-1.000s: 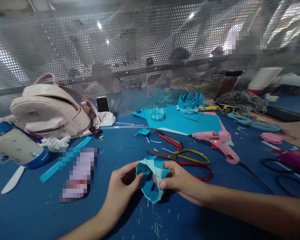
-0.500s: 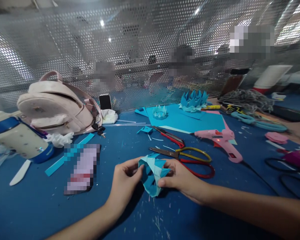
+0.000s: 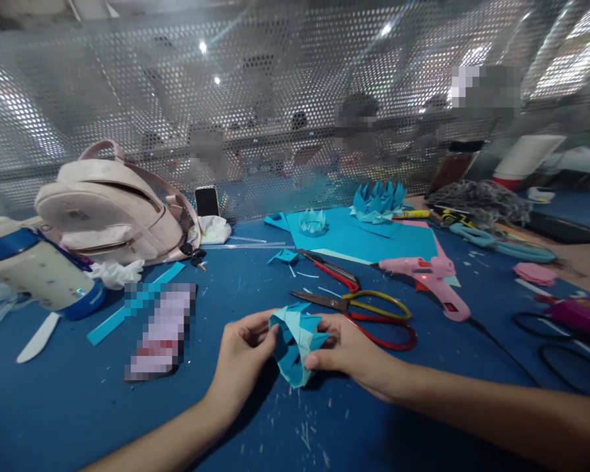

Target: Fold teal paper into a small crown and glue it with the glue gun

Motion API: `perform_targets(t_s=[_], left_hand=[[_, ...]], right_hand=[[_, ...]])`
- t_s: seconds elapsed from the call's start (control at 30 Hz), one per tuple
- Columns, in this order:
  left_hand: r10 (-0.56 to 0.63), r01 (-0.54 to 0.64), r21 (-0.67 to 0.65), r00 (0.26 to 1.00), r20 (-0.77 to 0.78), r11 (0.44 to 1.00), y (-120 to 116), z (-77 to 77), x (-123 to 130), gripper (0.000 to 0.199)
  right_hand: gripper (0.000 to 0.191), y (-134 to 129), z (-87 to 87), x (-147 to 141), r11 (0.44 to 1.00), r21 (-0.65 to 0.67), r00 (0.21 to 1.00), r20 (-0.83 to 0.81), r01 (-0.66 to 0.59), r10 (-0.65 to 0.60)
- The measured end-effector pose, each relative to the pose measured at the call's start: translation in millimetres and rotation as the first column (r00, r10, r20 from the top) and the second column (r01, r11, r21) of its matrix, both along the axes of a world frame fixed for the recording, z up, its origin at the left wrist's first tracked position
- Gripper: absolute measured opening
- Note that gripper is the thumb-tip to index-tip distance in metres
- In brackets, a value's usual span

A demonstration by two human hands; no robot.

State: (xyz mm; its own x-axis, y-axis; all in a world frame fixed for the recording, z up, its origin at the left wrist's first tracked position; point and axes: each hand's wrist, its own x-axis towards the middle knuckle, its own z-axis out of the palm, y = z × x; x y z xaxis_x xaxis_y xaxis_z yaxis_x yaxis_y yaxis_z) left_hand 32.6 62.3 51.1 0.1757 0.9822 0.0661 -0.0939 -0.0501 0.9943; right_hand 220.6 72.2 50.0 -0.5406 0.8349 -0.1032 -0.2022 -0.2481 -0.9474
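Observation:
A ring of folded blue paper with pointed tips, an origami crown, is tilted on its side just above the blue table. My left hand pinches its left rim between thumb and fingers. Around its right side my right hand is closed, thumb on the near face and fingers partly hidden behind the points. Right behind the hands lie scissors with yellow and red handles. A red-handled cutter rests beyond them. Further right is a pink glue gun with a small red light on.
At the back, a small paper ring and a larger pointed one sit on blue paper sheets. A pale backpack, a bottle and a blue strip occupy the left. Yarn lies far right.
The view has shifted very slightly, so things on the right appear a little further left. Both hands keep the same hold on the origami crown.

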Motion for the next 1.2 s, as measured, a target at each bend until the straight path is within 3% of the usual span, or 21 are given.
perform_targets(t_s=[0.33, 0.73, 0.97, 1.2], left_hand=[[0.061, -0.062, -0.033, 0.998, -0.031, 0.998, -0.9, 2.2, -1.4, 0.035], [-0.022, 0.022, 0.001, 0.999, -0.04, 1.0, -1.4, 2.4, -2.8, 0.032], [0.069, -0.069, 0.007, 0.996, -0.051, 0.998, 0.0, 0.6, -4.0, 0.029], [0.095, -0.094, 0.034, 0.995, -0.038, 0.995, 2.8, -0.8, -3.3, 0.024]], right_hand=[[0.048, -1.4, 0.3, -2.3, 0.999, 0.013, 0.999, -0.006, -0.048, 0.048], [0.042, -1.9, -0.1, -1.6, 0.998, 0.037, 0.998, -0.017, -0.052, 0.053], [0.036, -0.4, 0.8, -1.3, 0.999, -0.009, 0.999, 0.004, -0.035, 0.036], [0.037, -3.1, 6.7, -0.9, 0.999, -0.034, 0.994, -0.105, -0.017, 0.014]])
